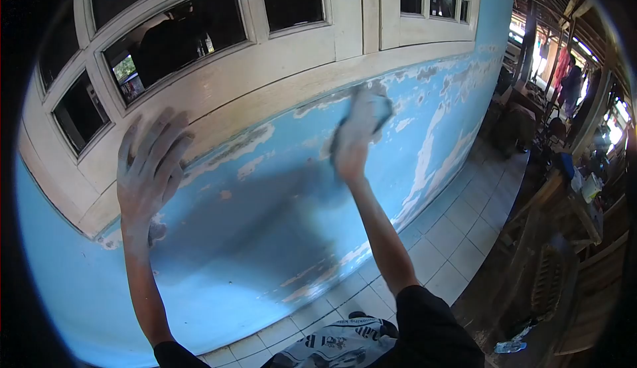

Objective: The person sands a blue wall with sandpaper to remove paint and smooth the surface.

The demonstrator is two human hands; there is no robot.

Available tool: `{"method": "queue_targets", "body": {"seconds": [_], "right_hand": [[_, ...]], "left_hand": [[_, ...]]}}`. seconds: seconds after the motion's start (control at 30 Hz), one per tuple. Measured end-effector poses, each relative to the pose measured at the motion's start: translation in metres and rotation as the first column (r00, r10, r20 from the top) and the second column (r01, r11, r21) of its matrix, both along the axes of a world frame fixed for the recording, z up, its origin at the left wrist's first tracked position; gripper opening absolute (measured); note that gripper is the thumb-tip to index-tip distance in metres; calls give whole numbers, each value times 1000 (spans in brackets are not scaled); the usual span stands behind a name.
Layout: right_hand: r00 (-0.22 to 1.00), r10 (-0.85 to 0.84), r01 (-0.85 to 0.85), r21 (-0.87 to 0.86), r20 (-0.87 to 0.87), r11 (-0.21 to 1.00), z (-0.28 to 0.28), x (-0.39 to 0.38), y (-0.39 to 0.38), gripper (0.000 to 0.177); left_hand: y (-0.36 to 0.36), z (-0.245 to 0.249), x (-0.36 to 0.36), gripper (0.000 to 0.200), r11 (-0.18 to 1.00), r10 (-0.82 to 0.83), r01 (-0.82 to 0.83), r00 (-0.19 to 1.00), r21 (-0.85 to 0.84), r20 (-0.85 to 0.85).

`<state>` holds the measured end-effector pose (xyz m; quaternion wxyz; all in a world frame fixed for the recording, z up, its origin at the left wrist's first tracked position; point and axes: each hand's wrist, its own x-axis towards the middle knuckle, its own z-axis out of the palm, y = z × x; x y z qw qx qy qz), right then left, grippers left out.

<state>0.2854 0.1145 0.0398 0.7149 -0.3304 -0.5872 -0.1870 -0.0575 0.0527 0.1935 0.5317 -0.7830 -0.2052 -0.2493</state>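
Observation:
My left hand, pale with dust, is spread out against the lower part of the cream window frame, beside the small panes. My right hand is smeared by motion on the blue wall just below the frame. Under its palm and fingers is a dark, thin sheet that looks like sandpaper, its edges showing on both sides. Around that hand the paint is worn to grey and white patches. Both hands look whitish with powder.
Pale floor tiles run along the foot of the wall. At the right is a cluttered wooden structure with hanging cloth. A plastic bottle lies at the lower right. Dark window panes are set above the wall.

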Motion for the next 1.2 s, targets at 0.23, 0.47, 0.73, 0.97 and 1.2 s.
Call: {"method": "queue_targets", "body": {"seconds": [0.23,0.47,0.73,0.97,1.2], "right_hand": [[920,-28,78,-112,392,991,-22,-48,-28,56],[991,-124,129,-128,43,983,-25,-43,-15,49],[958,-101,151,-176,268,973,-58,-6,-20,43],[842,38,187,-357,539,915,-135,-49,-50,45],[900,5,124,-267,437,956,-47,-64,-39,49]], "left_hand": [[-3,3,8,40,999,-16,17,999,-27,34],[-6,4,7,39,998,1,1,1000,-69,29],[-5,3,8,42,997,61,-59,997,-46,38],[-4,0,4,40,995,87,-86,996,-58,21],[2,-2,-1,40,995,101,-102,994,10,41]]}}
